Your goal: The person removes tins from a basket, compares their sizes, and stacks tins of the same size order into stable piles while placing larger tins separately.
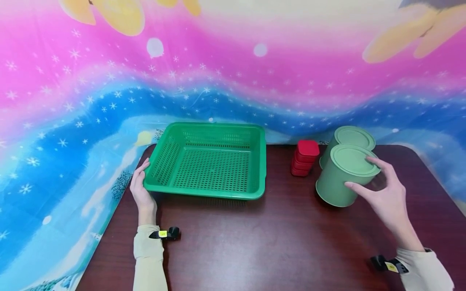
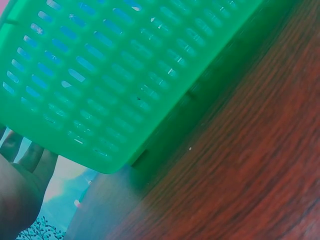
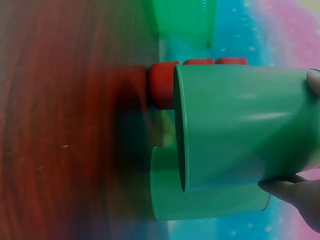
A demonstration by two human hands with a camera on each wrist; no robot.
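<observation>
My right hand (image 1: 389,198) grips a pale green round canister (image 1: 340,186) near its top, thumb on the near side and fingers at the lid's edge. In the right wrist view this canister (image 3: 235,125) is raised off the table. A second matching canister (image 1: 354,137) stands right behind it, partly hidden. At the far left, my left hand (image 1: 141,190) rests against the left side of a green plastic basket (image 1: 205,193), its fingers (image 2: 44,167) extended along the outer wall in the left wrist view. Only perforated floor shows inside the basket.
Between basket and canisters stands a stack of small red boxes (image 1: 306,157). Everything is on a dark brown wooden table (image 1: 255,246). A patterned pink and blue cloth (image 1: 233,76) hangs behind the table's back edge and down its left side.
</observation>
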